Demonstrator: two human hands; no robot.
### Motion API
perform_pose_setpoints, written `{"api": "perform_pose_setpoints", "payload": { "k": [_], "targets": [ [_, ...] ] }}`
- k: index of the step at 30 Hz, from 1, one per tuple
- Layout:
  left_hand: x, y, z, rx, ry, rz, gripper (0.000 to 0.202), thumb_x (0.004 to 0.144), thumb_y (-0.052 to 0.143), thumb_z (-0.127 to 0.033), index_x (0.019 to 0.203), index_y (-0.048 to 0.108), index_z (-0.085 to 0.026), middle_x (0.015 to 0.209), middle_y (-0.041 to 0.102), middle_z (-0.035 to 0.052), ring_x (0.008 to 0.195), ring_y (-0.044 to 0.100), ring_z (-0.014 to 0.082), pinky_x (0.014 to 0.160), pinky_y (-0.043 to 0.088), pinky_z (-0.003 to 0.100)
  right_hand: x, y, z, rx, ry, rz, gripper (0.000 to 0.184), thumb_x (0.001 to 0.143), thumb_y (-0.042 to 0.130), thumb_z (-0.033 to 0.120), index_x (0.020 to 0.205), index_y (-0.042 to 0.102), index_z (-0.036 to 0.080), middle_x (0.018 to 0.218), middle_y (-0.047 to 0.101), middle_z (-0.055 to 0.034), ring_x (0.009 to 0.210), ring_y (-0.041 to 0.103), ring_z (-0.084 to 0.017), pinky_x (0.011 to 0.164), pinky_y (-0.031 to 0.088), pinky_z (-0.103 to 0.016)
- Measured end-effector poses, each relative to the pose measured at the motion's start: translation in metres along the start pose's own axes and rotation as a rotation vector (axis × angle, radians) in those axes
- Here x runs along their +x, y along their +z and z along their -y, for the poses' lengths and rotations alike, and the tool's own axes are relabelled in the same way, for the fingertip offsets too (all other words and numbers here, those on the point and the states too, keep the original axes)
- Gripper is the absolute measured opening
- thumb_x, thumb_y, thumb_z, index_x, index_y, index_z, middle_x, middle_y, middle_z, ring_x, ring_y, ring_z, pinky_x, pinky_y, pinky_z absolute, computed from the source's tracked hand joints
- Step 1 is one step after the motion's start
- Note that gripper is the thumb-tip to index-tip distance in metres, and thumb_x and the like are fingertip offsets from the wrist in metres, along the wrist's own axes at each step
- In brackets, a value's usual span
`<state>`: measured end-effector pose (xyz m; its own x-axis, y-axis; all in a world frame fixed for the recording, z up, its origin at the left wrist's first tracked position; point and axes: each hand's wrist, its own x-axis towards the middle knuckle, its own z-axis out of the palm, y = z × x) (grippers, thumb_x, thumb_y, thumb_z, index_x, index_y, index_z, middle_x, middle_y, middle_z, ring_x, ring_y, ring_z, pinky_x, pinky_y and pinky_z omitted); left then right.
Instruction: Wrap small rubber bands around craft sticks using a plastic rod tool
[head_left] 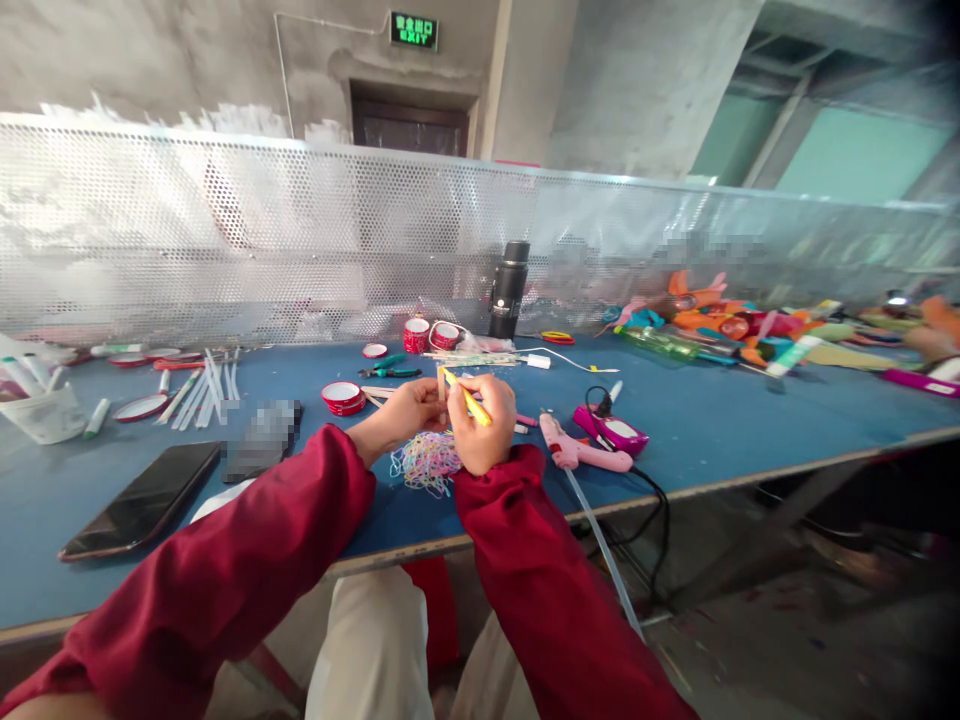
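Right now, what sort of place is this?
Probably a craft workshop bench: a pink glue gun, red tape rolls and colourful rubber bands lie on a long blue worktable under an exit sign.

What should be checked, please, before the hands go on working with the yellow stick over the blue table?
1. Right hand grips the yellow stick: ok.
2. Left hand steadies a small pale piece: ok; what it is, cannot tell.
3. Coloured loops lie beneath the hands: ok.
4. Pink glue gun lies apart from the hands: ok.
5. Glue gun hot: cannot tell.
6. Phone lies away from the work: ok.
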<state>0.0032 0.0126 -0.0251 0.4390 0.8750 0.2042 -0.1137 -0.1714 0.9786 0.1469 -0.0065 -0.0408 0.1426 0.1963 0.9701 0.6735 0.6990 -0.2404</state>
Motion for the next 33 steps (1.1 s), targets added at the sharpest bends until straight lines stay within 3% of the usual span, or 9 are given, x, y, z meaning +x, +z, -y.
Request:
{"api": "perform_pose_setpoints", "payload": {
  "k": [14, 33],
  "targets": [
    [-0.0007, 0.0008, -0.0008, -0.012, -0.012, -0.016, 0.032, 0.07, 0.089, -0.025, 0.084, 0.062, -0.017, 0.071, 0.062, -0.003, 0.064, 0.061, 0.0107, 0.067, 0.052, 0.025, -0.0006, 0.0, -0.0008, -0.027, -0.005, 0.009, 0.01, 0.097, 0.062, 0.026, 0.087, 0.06, 0.025, 0.078, 0.072, -0.0025, 0.079, 0.067, -0.022, 0.08, 0.05, -0.039],
    [0.0002, 0.0009, -0.0017, -0.043, -0.016, -0.017, 0.039, 0.067, 0.094, -0.031, 0.09, 0.067, -0.014, 0.08, 0.071, 0.001, 0.067, 0.065, 0.0118, 0.068, 0.055, 0.025, -0.0003, 0.0003, -0.0004, -0.033, -0.018, 0.006, 0.011, 0.096, 0.062, 0.025, 0.086, 0.059, 0.024, 0.078, 0.071, -0.0021, 0.078, 0.066, -0.021, 0.079, 0.049, -0.037]
  ]
}}
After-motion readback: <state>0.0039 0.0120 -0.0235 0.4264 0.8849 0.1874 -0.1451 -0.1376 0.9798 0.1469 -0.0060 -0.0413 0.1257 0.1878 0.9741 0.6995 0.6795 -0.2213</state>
